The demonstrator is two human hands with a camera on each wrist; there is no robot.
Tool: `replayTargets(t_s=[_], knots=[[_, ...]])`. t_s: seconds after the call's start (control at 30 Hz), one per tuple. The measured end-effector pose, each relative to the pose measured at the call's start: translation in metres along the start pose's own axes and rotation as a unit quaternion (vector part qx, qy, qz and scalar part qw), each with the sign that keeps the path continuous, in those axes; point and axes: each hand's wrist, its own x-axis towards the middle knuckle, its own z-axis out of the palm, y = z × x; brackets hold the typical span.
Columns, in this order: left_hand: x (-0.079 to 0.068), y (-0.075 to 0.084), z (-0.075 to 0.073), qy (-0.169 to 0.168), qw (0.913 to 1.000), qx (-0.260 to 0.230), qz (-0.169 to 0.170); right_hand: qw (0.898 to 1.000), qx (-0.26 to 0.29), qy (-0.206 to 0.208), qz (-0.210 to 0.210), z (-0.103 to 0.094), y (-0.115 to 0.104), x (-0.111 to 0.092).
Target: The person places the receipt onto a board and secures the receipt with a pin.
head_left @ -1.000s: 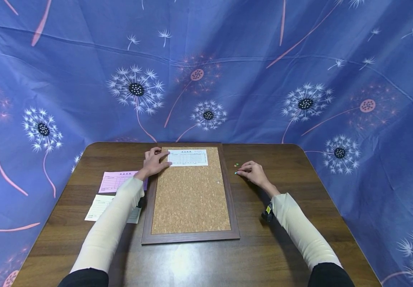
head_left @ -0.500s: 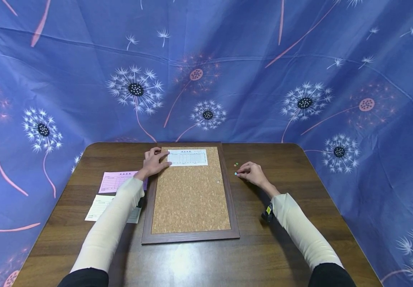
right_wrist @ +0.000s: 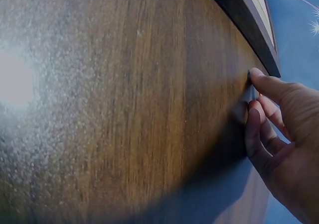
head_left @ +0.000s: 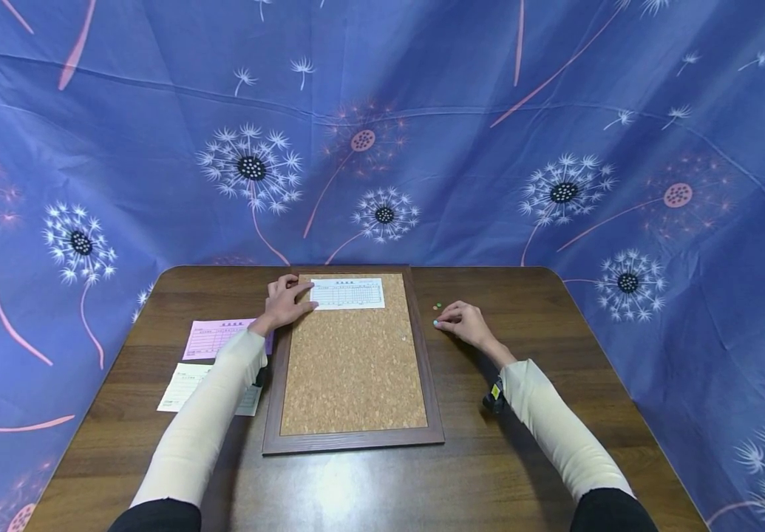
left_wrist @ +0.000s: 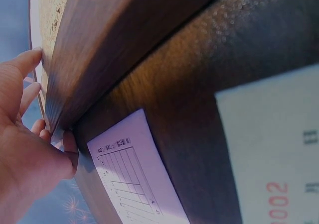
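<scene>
My left hand [head_left: 282,301] lies over the left frame edge of a cork board [head_left: 355,369]. Its thumb and index fingertips press the left end of a white printed form [head_left: 347,293] near the board's top; some of its other fingers hang down past the frame in the left wrist view. To the right of the board, my right hand [head_left: 465,324] pinches a small light-blue thumbtack [head_left: 436,323] between thumb and fingertips, low over the table. Just beyond it lie a green thumbtack [head_left: 439,304] and an orange one on the wood.
Left of the board, a pink form [head_left: 212,338] and a pale yellow form [head_left: 181,384] lie on the wooden table [head_left: 522,458], partly covered by the left forearm. A blue dandelion-print cloth [head_left: 462,185] hangs behind the table.
The light-blue thumbtack shows more clearly at my right fingertips, and that hand has shifted very slightly toward me. My left hand stays on the white form.
</scene>
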Motion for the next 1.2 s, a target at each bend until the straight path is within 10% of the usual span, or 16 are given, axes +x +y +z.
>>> replayTargets(t_s=[0.5, 0.9, 1.2], knots=[[0.0, -0.001, 0.0, 0.007, 0.9999, 0.002, 0.009, 0.995, 0.042, 0.04, -0.078, 0.004, 0.009, 0.002], [0.001, -0.006, 0.001, 0.003, 0.9999, 0.0, 0.01, 1.0, -0.012, 0.007, 0.02, 0.003, -0.004, 0.001], [0.0, -0.004, 0.001, 0.008, 0.9999, 0.004, 0.006, 1.0, -0.012, -0.002, -0.024, 0.004, 0.002, 0.004]])
